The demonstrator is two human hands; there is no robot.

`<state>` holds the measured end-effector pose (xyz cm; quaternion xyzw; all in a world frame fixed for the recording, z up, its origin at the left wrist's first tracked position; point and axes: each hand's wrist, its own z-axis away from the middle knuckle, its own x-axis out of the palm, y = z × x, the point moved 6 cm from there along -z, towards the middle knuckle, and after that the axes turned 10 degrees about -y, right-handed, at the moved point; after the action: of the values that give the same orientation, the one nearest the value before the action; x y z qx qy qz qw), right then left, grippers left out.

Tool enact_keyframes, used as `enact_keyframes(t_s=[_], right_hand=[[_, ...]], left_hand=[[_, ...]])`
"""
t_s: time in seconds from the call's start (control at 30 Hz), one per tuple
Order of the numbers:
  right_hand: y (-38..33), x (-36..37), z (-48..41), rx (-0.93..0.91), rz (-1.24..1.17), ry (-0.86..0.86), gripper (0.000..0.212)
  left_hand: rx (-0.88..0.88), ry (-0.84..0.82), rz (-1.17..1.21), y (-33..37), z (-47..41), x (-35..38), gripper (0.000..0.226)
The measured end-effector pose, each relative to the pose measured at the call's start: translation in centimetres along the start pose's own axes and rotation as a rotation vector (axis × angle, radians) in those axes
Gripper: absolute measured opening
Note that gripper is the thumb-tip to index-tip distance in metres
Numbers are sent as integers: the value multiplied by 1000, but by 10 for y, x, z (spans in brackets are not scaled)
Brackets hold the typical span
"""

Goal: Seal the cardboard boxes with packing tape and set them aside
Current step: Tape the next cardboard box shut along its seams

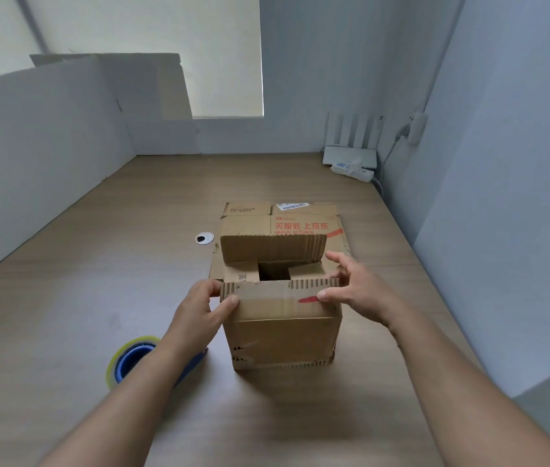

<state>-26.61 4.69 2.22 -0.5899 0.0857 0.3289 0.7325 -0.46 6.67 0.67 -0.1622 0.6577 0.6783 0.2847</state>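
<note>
Cardboard box (282, 335) flap (280, 296) pinched by left hand (196, 311) and right hand (362, 288) fingers (326, 294).

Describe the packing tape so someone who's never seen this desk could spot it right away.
On the wooden desk, find the cardboard box in the middle. Left of it, nearer the person, partly under the left forearm, sits the tape roll. Its blue core and yellowish rim match nothing else nearby.

Matt brown corrugated cardboard box (282, 338), glossy clear tape roll (125, 360), matt wood-grain table (98, 264)
</note>
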Motion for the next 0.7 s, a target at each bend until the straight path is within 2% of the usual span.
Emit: enact_keyframes(t_s=[0.03, 0.1, 0.13, 0.2, 0.27, 0.33, 0.4, 0.47, 0.5, 0.57, 0.63, 0.7], right_hand=[[0, 1, -4, 15, 38, 21, 96], [0, 2, -12, 44, 85, 59, 113], [-1, 0, -15, 35, 112, 77, 118], [-10, -5, -22, -37, 179, 111, 122], [-17, -8, -27, -81, 186, 103, 112], [-20, -5, -30, -85, 208, 98, 91], [-20, -7, -30, -84, 241, 205, 79], [-20, -17, -31, -101, 204, 359, 81], [-22, -21, -34, -105, 177, 383, 80], [-27, -27, -45, -96, 162, 314, 66], [-31, -24, -50, -80, 190, 203, 35], [-24, -14, -46, -54, 194, 149, 30]], left_hand=[[-23, 12, 24, -2, -3, 1, 24], [-65, -8, 90, -5, -7, 4, 53], [-76, -29, 106, -6, -10, 5, 67], [-81, -63, 114, -10, -15, 5, 79], [-91, -80, 125, -14, -19, 5, 83], [-97, -90, 136, -16, -21, 6, 85], [-85, -107, 144, -16, -22, 8, 85], [-75, -116, 143, -17, -22, 7, 86], [-75, -116, 143, -18, -23, 7, 87], [-83, -114, 143, -20, -24, 6, 89], [-83, -114, 144, -19, -24, 5, 89], [-76, -126, 150, -19, -23, 5, 88]])
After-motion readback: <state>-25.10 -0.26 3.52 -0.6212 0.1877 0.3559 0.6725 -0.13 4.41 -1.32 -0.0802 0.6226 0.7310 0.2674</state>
